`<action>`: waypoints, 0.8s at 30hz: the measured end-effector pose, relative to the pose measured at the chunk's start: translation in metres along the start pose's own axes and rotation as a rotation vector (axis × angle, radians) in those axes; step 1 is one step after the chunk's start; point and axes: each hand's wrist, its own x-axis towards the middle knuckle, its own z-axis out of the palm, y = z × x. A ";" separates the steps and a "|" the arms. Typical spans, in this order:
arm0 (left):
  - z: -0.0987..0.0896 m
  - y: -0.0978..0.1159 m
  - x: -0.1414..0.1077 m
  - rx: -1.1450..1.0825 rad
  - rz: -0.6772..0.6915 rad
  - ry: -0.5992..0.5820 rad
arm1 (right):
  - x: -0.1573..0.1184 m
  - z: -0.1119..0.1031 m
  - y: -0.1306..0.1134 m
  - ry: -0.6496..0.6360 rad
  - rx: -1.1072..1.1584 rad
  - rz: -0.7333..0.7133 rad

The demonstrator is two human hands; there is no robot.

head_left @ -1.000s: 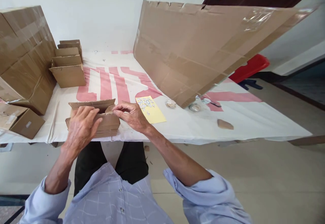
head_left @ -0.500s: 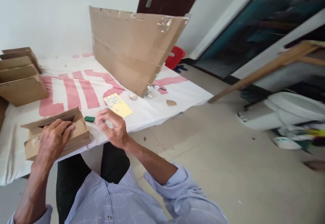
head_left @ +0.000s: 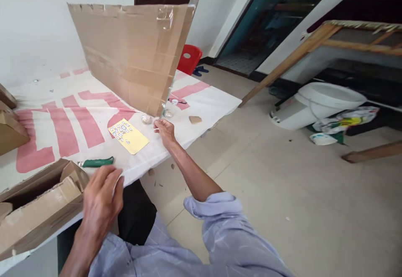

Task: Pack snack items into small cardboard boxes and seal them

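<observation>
My right hand point(head_left: 165, 132) reaches over the table with its fingertips pinched together. Whether something small sits in that pinch I cannot make out. Right beside it lies a small crumpled clear lump point(head_left: 146, 119), perhaps tape, and just past the fingers is another clear round item point(head_left: 168, 112). My left hand point(head_left: 103, 193), fingers loosely bent and the thumb apart, hovers by the right end of an open cardboard box point(head_left: 47, 210) and holds nothing I can see. Close above it rests a green-handled cutter point(head_left: 98, 162). A yellow card point(head_left: 133, 142) with small blue-outlined stickers lies between the hands.
A large cardboard sheet point(head_left: 125, 55) stands upright on the cloth-covered table point(head_left: 213, 105). A cardboard scrap point(head_left: 195, 120) lies near the front edge. More boxes point(head_left: 11, 130) stand at left. Beyond are a red chair point(head_left: 189, 59), a white bucket point(head_left: 333, 97) and a wooden frame point(head_left: 292, 59).
My right hand has moved forward and right, to the clear lumps. My left hand has come out of the box to its right end. The view has swung right.
</observation>
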 end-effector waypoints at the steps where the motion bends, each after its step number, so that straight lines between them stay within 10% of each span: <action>1: 0.026 -0.006 0.014 -0.027 -0.029 -0.068 | -0.001 -0.002 0.003 -0.003 0.017 0.011; 7: 0.170 -0.060 0.130 0.027 -0.405 -0.451 | -0.035 -0.036 0.012 -0.048 0.113 0.030; 12: 0.242 -0.086 0.191 0.047 -0.524 -0.515 | -0.082 -0.076 0.016 -0.147 0.089 -0.024; 17: 0.276 -0.091 0.201 -0.012 -0.597 -0.587 | -0.103 -0.097 0.019 -0.186 0.074 -0.044; 24: 0.275 -0.079 0.199 -0.255 -0.609 -0.509 | -0.087 -0.108 -0.004 -0.224 0.038 -0.113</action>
